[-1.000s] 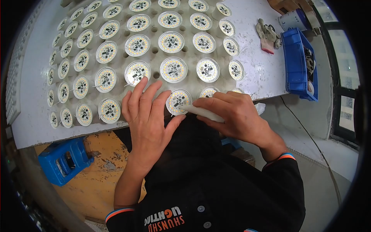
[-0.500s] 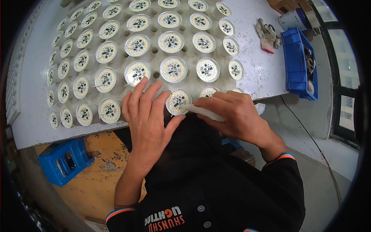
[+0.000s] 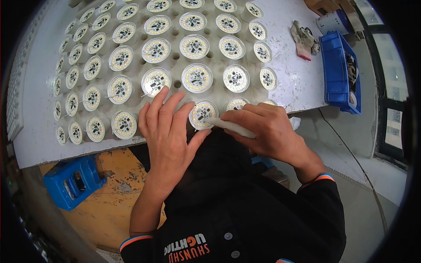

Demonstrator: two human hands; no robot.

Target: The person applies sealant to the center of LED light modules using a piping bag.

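Round LED lamp boards (image 3: 194,46) with yellow chips and dark components sit face up in white cups, in rows on a pale tray with holes (image 3: 176,70). My left hand (image 3: 166,136) is spread, its index finger and thumb at the left and lower rim of the front lamp (image 3: 199,110). In my right hand (image 3: 269,131) is a white tapered tool (image 3: 234,127), gripped between thumb and fingers. Its narrow tip rests over the middle of that front lamp's board. To the right, my right hand partly covers another lamp (image 3: 237,103).
A blue crate (image 3: 335,72) with dark items stands at the table's right edge. Near it lie work gloves (image 3: 302,41) and a white-and-blue tub (image 3: 332,23). Below the table on the left is a blue plastic stool (image 3: 72,182). A cable (image 3: 351,151) runs down at the right.
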